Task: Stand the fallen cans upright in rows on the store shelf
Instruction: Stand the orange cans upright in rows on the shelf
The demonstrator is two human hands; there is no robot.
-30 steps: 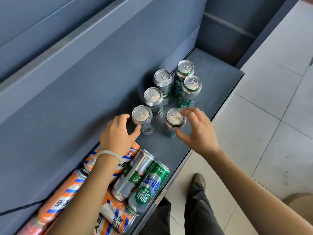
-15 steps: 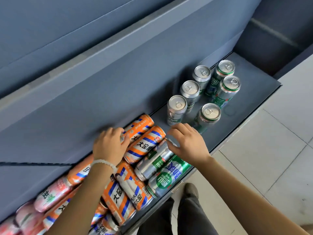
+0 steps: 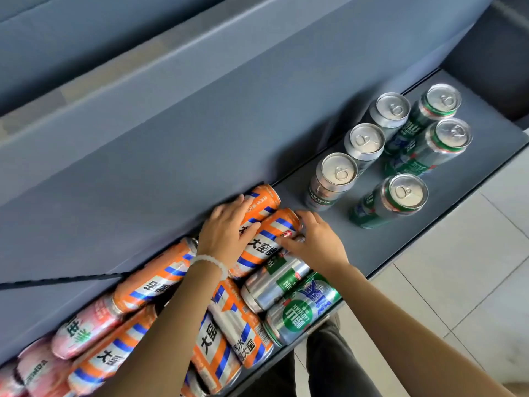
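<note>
Reaching back from the six upright cans [image 3: 400, 156] to the fallen pile.
Left hand [image 3: 226, 233] curls over one orange can [image 3: 262, 200], right hand [image 3: 315, 242] grips its neighbour [image 3: 269, 242] (next pair to stand).

1. Single head view, worn on the person's head, looking steeply down and forward onto the shelf [image 3: 357, 253].
2. Close: both forearms reach in from the bottom edge toward the shelf.
3. No second view.

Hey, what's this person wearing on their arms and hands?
Both forearms are bare, no sleeves showing. The left hand has a bracelet of pale, whitish round beads at the wrist. The right hand shows no rings, watch or gloves.
</note>
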